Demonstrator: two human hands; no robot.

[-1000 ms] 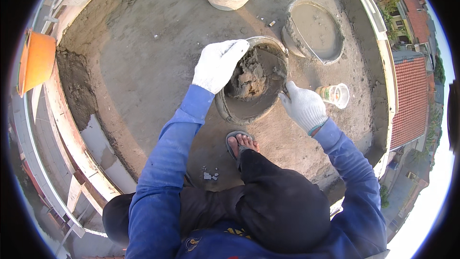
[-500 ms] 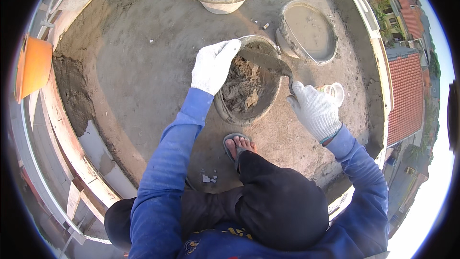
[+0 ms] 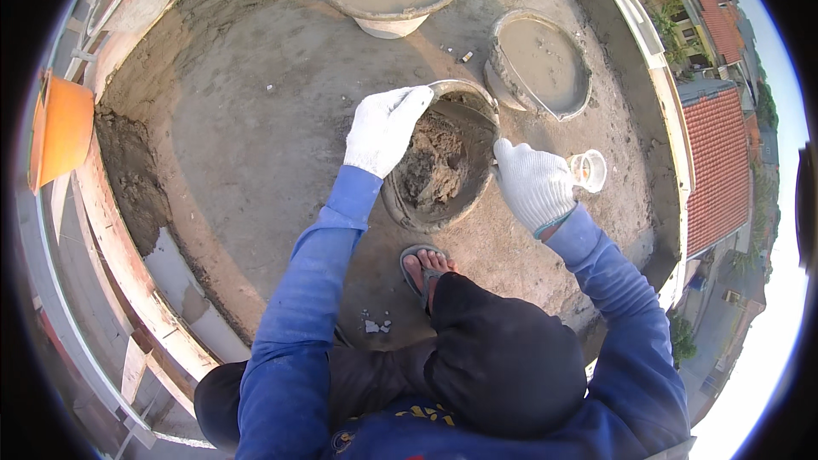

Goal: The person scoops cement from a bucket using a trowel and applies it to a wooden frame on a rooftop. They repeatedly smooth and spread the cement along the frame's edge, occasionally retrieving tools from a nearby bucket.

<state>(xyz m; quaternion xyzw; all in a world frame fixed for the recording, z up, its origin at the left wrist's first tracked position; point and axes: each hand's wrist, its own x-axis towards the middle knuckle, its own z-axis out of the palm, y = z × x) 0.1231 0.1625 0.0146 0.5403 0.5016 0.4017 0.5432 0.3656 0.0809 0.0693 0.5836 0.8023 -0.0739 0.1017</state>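
The white-gloved left grip (image 3: 385, 129) pinches the rim of a round, mortar-caked grey bucket (image 3: 439, 222); the white-gloved right grip (image 3: 534, 185) curls around a mostly hidden grey metal trowel (image 3: 495, 165).

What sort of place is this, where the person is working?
Probably a construction site, perhaps on an upper level: a bucket holds mortar-like mix, two tubs of grey liquid stand near it, and tiled roofs show beyond.

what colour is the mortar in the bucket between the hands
Greyish brown; the mortar shows best in the head view, the only one.
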